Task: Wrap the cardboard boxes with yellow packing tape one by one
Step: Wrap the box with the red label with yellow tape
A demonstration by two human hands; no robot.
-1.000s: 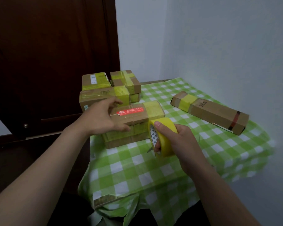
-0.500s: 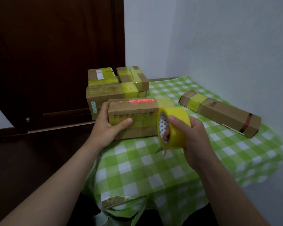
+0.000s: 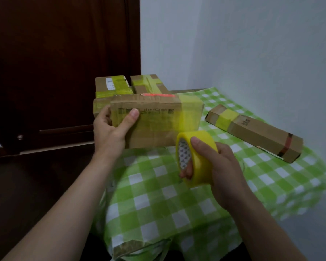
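A brown cardboard box (image 3: 154, 127) with a red label on top is lifted and tipped so its printed side faces me. My left hand (image 3: 111, 132) grips its left end, thumb across the front. Yellow tape wraps the box's right end, and a strip runs down from there to the yellow tape roll (image 3: 196, 157). My right hand (image 3: 220, 166) holds that roll just below and right of the box, thumb on top and fingers through the core.
Taped boxes (image 3: 120, 85) are stacked behind the held box at the back left. A long brown box (image 3: 256, 132) with one yellow band lies at the right near the white wall. The green checked tablecloth (image 3: 158, 194) covers the table; a dark wooden door stands on the left.
The box went from lying on the table to lifted and turned toward me. The tape roll has dropped lower, pulling out a strip of tape from the box's right end.
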